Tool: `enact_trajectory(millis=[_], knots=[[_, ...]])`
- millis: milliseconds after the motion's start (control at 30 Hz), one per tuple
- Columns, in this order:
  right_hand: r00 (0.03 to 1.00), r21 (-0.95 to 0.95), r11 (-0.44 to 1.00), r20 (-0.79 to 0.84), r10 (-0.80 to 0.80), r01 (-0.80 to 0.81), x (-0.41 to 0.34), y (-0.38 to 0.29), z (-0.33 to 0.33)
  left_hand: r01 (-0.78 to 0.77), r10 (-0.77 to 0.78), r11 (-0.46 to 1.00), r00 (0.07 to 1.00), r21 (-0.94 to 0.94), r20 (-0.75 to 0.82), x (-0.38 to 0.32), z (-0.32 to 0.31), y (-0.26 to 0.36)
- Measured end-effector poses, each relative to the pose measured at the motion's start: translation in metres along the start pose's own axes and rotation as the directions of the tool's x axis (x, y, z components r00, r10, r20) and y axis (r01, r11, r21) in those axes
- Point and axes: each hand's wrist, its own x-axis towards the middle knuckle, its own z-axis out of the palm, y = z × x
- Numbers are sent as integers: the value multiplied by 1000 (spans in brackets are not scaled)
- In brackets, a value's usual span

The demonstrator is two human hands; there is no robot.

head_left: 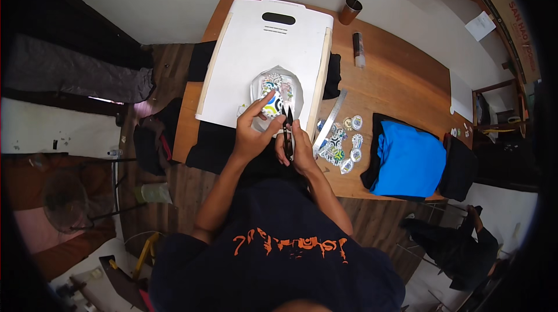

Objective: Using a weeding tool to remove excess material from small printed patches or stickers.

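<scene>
My left hand (255,133) holds a printed cut-out (273,103) with blue, yellow-green and black curves, its index finger lying along the print's left side. In my right hand (303,144) are small black-handled scissors (286,131), their dark blades pointing away from me at the print's right edge. Both hands are over a white rounded container (298,87), which holds more printed pieces (285,89). It rests at the near end of a white board (248,46) with a handle slot. Whether the blades are touching the print is too small to tell.
Right of the board lie a steel ruler (330,122) and several printed cut-outs (335,142). Farther right are folded blue cloth (407,159) and black cloth (457,168). A spray can (358,49) and a brown cup (350,12) occupy the wooden table's (405,81) back. Another person (457,246) is at lower right.
</scene>
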Motion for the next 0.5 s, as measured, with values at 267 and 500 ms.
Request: enact_trajectory(millis=[267,500], knots=[[998,74,997,61,20,-25,3,2,-3,58,-60,997,998,-57,-30,23,2,-13],[999,173,984,11,52,-53,7,0,-7,-14,8,999,994,49,113,26,5,-19]])
